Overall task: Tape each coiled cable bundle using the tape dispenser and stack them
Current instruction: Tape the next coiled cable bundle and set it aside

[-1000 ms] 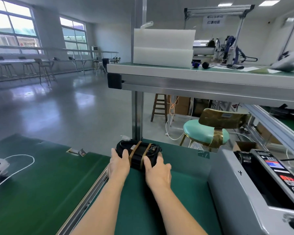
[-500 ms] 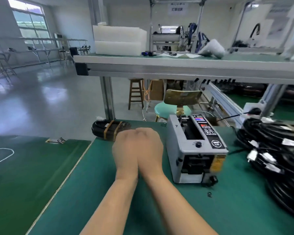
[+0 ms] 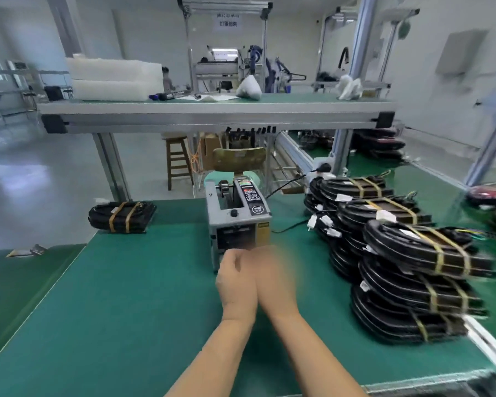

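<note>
A grey tape dispenser [image 3: 238, 217] stands mid-table on the green mat [image 3: 143, 296]. One black coiled cable bundle [image 3: 121, 216], wrapped with two tan tape bands, lies alone at the far left corner. A tall pile of black cable bundles [image 3: 407, 270] with tan bands fills the right side. My left hand [image 3: 235, 282] hovers just in front of the dispenser's outlet, fingers loosely curled, holding nothing. My right hand [image 3: 277, 277] is pressed beside it and smeared by motion, so its fingers are unreadable.
A raised shelf [image 3: 218, 116] spans the bench above, carrying white foam blocks [image 3: 115, 80]. The dispenser's black power cord [image 3: 288, 227] runs right toward the pile. A second green table [image 3: 17, 279] sits to the left across a gap. A chair [image 3: 238, 161] stands behind.
Both hands let go of the taped bundle at the far left corner and drew back together in front of the dispenser. The view swung right, revealing the pile.
</note>
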Demonstrator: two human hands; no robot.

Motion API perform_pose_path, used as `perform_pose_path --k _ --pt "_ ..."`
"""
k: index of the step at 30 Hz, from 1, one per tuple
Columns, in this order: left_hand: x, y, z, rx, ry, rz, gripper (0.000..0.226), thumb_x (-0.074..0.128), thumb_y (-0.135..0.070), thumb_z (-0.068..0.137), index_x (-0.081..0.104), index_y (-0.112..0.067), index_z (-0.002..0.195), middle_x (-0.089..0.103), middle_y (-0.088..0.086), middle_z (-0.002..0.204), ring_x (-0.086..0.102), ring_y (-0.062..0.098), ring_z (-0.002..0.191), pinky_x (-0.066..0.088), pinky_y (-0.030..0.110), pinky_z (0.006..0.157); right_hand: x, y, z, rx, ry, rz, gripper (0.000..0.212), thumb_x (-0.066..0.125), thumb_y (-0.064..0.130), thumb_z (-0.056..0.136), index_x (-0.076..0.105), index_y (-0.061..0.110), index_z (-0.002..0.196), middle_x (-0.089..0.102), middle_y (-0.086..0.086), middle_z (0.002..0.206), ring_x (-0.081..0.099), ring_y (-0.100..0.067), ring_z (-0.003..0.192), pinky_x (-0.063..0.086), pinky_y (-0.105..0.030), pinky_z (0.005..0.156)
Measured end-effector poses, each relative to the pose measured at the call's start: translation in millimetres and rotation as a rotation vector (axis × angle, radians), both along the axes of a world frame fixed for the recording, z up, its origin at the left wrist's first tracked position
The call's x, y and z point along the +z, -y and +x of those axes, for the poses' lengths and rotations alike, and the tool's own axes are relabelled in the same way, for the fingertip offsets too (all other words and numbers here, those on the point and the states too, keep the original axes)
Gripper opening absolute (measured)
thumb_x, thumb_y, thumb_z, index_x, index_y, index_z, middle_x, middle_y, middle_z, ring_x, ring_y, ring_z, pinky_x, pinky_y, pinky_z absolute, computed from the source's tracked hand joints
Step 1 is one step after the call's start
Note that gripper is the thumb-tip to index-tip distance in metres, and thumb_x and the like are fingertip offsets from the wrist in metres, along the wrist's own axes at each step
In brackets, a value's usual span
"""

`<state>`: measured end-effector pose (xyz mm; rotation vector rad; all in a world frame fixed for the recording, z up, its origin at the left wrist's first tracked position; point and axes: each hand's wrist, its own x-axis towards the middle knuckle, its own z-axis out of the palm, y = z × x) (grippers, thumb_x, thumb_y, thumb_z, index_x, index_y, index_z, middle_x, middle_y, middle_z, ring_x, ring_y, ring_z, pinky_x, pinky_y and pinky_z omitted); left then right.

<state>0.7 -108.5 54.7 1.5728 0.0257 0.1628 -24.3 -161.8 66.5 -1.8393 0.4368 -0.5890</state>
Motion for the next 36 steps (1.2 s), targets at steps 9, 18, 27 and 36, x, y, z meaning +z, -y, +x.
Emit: perform_pose_path --k 9,18,27,36 --pt "-45.3 15.1 -0.7 -0.043 -0.009 0.729 0.022 0.056 -0.01 0.093 0.068 -0.014 0.112 0.06 0.005 0.111 0.055 0.025 0.107 0.043 0.036 0.094 -63.2 45.7 -33.2 0.004 -0.192 -0.082 0.022 0.049 0.001 0.096 0.064 0.011 0.109 0.061 -0.003 0.107 0.065 -0.027 0.098 0.051 -0.041 0.091" --pt "-52.9 28.5 12.3 -0.064 0.041 0.754 0.014 0.056 -0.017 0.094 0.068 -0.016 0.099 0.058 -0.004 0.095 0.054 0.019 0.097 0.045 0.034 0.081 -1.8 77.2 -36.6 -0.154 0.311 -0.36 0.026 0.054 -0.003 0.093 0.063 0.01 0.113 0.056 0.006 0.104 0.055 -0.008 0.094 0.046 -0.021 0.086" --pt "-57.2 27.3 14.8 -0.046 0.054 0.692 0.009 0.058 -0.017 0.094 0.066 -0.019 0.091 0.053 -0.01 0.087 0.051 0.016 0.09 0.036 0.029 0.072 79.4 131.9 -62.7 -0.369 -0.209 -0.984 0.058 0.077 0.046 0.078 0.055 0.019 0.125 0.051 -0.002 0.126 0.042 -0.026 0.125 0.028 -0.044 0.112" --pt "-57.4 25.3 12.9 -0.059 0.058 0.631 0.014 0.06 -0.017 0.092 0.063 -0.024 0.08 0.054 -0.011 0.083 0.055 0.018 0.088 0.036 0.03 0.071 84.5 150.8 -86.0 -0.308 -0.504 -1.071 0.027 0.05 0.01 0.085 0.05 0.023 0.108 0.052 -0.002 0.115 0.054 -0.027 0.09 0.028 -0.032 0.069"
